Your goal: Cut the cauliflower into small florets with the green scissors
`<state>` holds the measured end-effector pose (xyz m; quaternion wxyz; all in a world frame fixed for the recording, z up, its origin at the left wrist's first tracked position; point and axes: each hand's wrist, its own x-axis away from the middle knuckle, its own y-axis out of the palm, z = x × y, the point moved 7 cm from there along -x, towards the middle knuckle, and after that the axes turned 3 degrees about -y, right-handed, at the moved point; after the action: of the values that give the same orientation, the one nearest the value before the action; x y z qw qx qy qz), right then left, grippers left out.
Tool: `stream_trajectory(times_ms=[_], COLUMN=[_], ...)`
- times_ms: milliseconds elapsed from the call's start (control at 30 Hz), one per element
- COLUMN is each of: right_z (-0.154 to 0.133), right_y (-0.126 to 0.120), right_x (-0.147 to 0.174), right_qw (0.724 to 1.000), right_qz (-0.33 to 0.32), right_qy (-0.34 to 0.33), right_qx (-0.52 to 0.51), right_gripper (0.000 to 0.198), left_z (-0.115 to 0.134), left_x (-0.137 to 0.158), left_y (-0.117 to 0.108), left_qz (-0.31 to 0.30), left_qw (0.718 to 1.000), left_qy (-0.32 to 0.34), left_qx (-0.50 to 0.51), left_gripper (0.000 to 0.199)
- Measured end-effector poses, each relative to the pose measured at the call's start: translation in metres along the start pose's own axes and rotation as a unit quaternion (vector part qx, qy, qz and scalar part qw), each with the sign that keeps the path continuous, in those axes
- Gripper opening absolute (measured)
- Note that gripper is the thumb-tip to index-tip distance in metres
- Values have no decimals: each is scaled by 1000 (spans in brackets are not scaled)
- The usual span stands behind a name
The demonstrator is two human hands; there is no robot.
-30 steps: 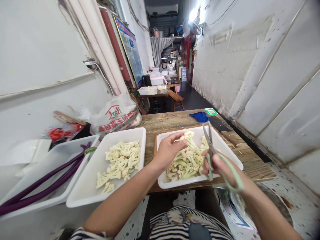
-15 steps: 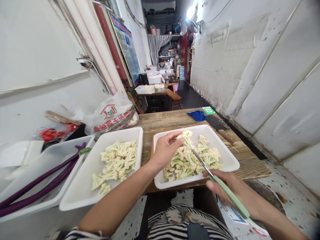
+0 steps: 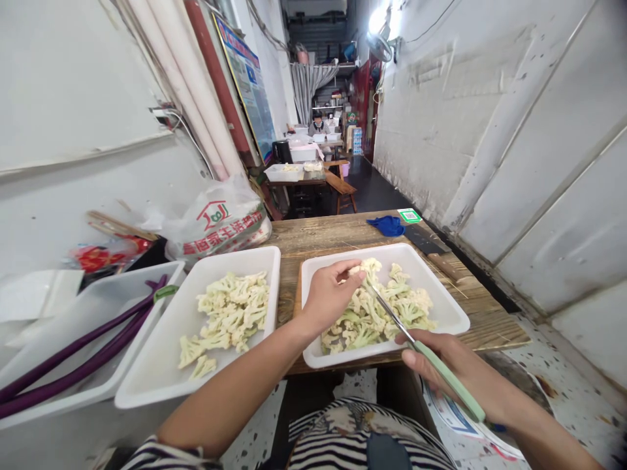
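Now: left hand (image 3: 327, 297) fingers pinched on cauliflower floret (image 3: 368, 267) over right tray (image 3: 443, 297). Right hand (image 3: 443, 365) wrapped round green-handled scissors (image 3: 414, 343); a second ago blades stood upright, since swung down, tips at floret stem. Blades look nearly closed. Left tray (image 3: 161, 372) holds trimmed pieces; both trays on table (image 3: 323, 235).

One head camera, looking forward and down, close over the table (image 3: 333, 235). Beyond it, the view runs along a narrow corridor.
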<state>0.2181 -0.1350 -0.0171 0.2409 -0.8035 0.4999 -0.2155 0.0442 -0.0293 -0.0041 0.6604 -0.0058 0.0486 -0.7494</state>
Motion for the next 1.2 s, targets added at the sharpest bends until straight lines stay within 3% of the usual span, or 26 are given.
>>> stream_trajectory(times_ms=[200, 467, 533, 633, 733, 833, 933, 1067, 1200], right_z=[9, 19, 22, 27, 29, 26, 28, 34, 53], right_y=[4, 13, 13, 7, -9, -19, -19, -24, -35], right_x=[1, -3, -1, 11, 23, 29, 32, 44, 71], right_qw=[996, 991, 992, 992, 997, 990, 977, 970, 958], right_qz=[-11, -2, -16, -34, 35, 131, 167, 210, 259], right_qy=[43, 75, 67, 44, 8, 10, 62, 85, 114], right_qx=[-78, -112, -107, -114, -65, 57, 118, 86, 41], right_gripper=[31, 42, 41, 35, 37, 52, 55, 47, 41], left_z=[5, 1, -4, -11, -16, -15, -8, 1, 8], left_x=[2, -2, -6, -9, -7, -4, -2, 2, 13], left_y=[0, 0, -1, 1, 12, 27, 50, 97, 160], left_qz=[-5, -6, -13, -45, -84, -94, -90, -91, -121], left_qw=[997, 997, 999, 988, 949, 923, 916, 920, 926], left_qy=[11, 6, -20, -87, -168, -202, -196, -198, -215], left_qx=[-77, -81, -37, 120, 254, 315, 338, 324, 284], left_gripper=[39, 33, 30, 27, 36, 36, 35, 33, 33])
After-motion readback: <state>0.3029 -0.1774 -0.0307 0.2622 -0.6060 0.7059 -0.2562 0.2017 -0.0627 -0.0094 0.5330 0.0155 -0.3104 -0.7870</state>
